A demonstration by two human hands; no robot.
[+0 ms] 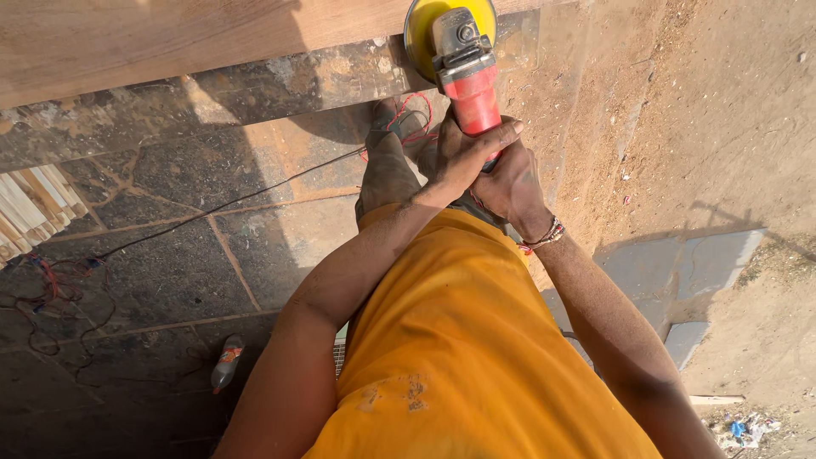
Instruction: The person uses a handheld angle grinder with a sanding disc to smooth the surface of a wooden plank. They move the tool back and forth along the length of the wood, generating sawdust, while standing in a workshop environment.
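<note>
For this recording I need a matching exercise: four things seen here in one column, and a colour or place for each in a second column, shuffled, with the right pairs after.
Things
1. grinder
2. disc
3. bottle
4. wristband

Descriptions
A. lying on the dark paved floor at lower left
B. yellow, round, against the edge of the wooden board
C. red body, gripped by the left hand and the right hand
D. beaded, around the right wrist

Pairs: 1-C, 2-B, 3-A, 4-D
</note>
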